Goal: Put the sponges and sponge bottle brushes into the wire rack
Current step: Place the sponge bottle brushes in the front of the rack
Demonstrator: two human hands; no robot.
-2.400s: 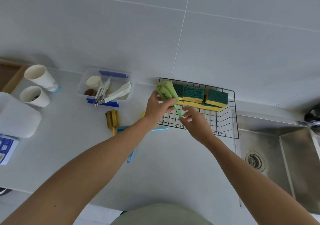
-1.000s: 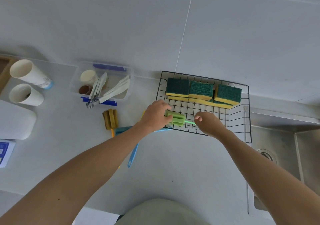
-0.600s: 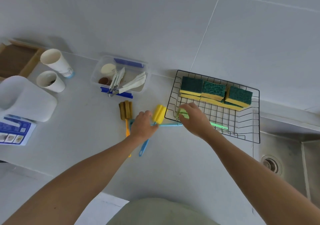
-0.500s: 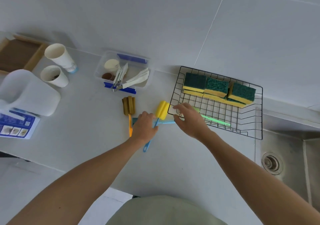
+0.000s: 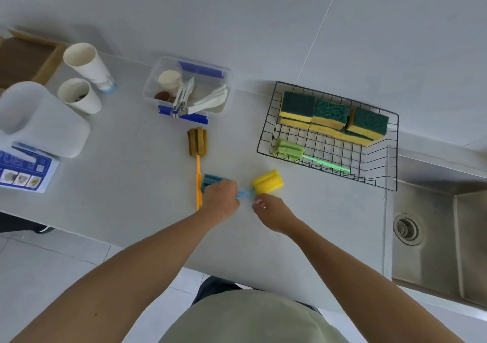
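Note:
The black wire rack (image 5: 266,121) stands at the back right of the counter. It holds three green-and-yellow sponges (image 5: 332,117) along its far side and a green sponge brush (image 5: 287,149) near its front. My left hand (image 5: 220,202) is closed on the blue handle of a yellow-headed sponge brush (image 5: 268,182). A blue sponge brush head (image 5: 210,181) peeks out from under that hand. My right hand (image 5: 272,213) hovers just below the yellow head, fingers loosely curled and holding nothing. A brown-headed brush with an orange handle (image 5: 197,142) lies to the left.
A clear plastic box of utensils (image 5: 188,89) sits behind the brushes. Two paper cups (image 5: 84,79), a white jug (image 5: 39,121) and a blue leaflet (image 5: 25,171) are at the left. A steel sink (image 5: 434,232) lies right of the rack.
The green brush went into the rack and my right hand let go of it, moving left and down to the yellow brush. My left hand closed on the yellow brush's handle.

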